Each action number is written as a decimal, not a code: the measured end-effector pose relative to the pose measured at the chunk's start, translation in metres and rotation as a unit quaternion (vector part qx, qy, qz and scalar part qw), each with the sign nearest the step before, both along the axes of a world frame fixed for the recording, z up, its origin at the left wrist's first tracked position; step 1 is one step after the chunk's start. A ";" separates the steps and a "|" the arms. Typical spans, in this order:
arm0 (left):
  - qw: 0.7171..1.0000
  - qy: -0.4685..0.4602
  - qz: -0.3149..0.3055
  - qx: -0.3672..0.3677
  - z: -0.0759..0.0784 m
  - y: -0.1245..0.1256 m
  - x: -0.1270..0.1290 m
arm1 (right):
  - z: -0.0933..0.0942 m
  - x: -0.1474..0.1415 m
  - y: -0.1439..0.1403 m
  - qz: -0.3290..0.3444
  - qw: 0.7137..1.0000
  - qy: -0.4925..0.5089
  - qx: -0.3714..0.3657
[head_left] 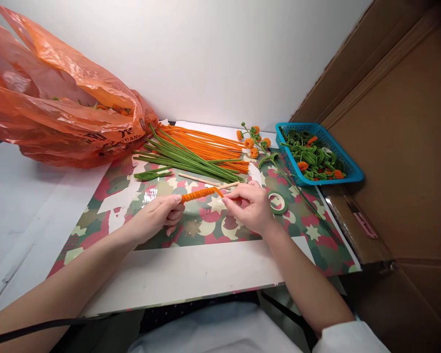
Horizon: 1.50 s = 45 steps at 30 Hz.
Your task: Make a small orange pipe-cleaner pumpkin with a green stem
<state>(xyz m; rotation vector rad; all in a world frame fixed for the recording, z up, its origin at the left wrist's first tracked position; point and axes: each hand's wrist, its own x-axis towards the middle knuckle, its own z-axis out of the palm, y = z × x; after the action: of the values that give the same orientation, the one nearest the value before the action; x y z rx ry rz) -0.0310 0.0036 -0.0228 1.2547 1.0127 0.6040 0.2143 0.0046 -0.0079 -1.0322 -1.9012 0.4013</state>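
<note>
An orange pipe cleaner [199,195] is coiled tightly round a thin wooden stick [228,186], between my two hands over the patterned table. My left hand [161,215] is closed on the coil's left end. With thumb and fingers, my right hand [250,206] pinches the free end of the pipe cleaner near the stick's right end. Just beyond my hands lies a second wooden stick [198,179]. Behind it are a bundle of green pipe cleaners [191,159] and a spread of orange pipe cleaners [206,139]. A roll of green tape [278,202] lies right of my right hand.
An orange plastic bag [77,117] bulges at the left. A blue basket [329,182] of green and orange pieces stands at the right, beside a cardboard wall [397,122]. A made flower stem [279,169] lies before it. A pink cutter [365,224] rests on the right-hand box.
</note>
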 end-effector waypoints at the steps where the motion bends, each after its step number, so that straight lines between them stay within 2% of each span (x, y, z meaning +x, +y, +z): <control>1: 1.000 -0.028 0.010 -0.011 0.000 0.000 0.001 | 0.000 0.000 0.000 0.002 1.000 0.006 -0.005; 5: 0.992 -0.119 0.014 -0.045 0.000 -0.001 0.002 | -0.002 -0.004 -0.001 0.023 0.998 0.026 -0.047; 8: 0.986 -0.149 -0.015 -0.066 0.001 -0.002 0.001 | -0.006 -0.008 0.000 0.040 0.987 0.059 -0.142; 11: 0.984 -0.152 -0.042 -0.078 0.001 -0.003 -0.003 | -0.010 -0.008 0.002 0.065 0.954 0.133 -0.262; 13: 0.983 -0.149 -0.063 -0.085 0.001 -0.003 -0.007 | -0.009 -0.005 0.005 0.095 0.929 0.169 -0.315; 17: 0.979 -0.136 -0.111 -0.102 0.002 0.000 -0.013 | -0.001 0.004 0.010 0.142 0.885 0.165 -0.412; 20: 0.976 -0.120 -0.144 -0.109 0.004 0.001 -0.015 | 0.004 0.009 0.013 0.141 0.864 0.179 -0.448; 23: 0.976 -0.099 -0.170 -0.095 0.008 0.000 -0.016 | 0.005 0.012 0.015 0.119 0.860 0.191 -0.457; 25: 0.976 -0.075 -0.186 -0.083 0.011 -0.001 -0.015 | 0.003 0.013 0.016 0.100 0.867 0.190 -0.450; 28: 0.976 -0.030 -0.206 -0.065 0.015 -0.001 -0.015 | 0.001 0.016 0.018 0.075 0.895 0.166 -0.407; 33: 0.974 0.027 -0.226 -0.004 0.016 0.002 -0.013 | -0.001 0.016 0.016 0.020 0.952 0.102 -0.287; 36: 0.975 0.088 -0.200 0.035 0.013 0.003 -0.013 | -0.001 0.014 0.013 -0.003 0.981 0.062 -0.184; 39: 0.975 0.144 -0.158 0.057 0.009 0.003 -0.012 | 0.000 0.010 0.010 -0.015 0.994 0.014 -0.103; 42: 0.978 0.164 -0.115 0.060 0.006 0.002 -0.010 | 0.000 0.006 0.006 -0.011 0.997 -0.026 -0.070; 45: 0.987 0.138 -0.070 0.050 0.006 0.001 -0.007 | -0.002 0.004 0.003 -0.004 0.998 -0.033 -0.054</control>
<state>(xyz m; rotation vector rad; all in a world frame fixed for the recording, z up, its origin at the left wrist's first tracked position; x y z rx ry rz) -0.0376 0.0045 -0.0169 1.5148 1.1211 0.3820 0.2185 0.0079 -0.0095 -1.1366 -1.9514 0.4736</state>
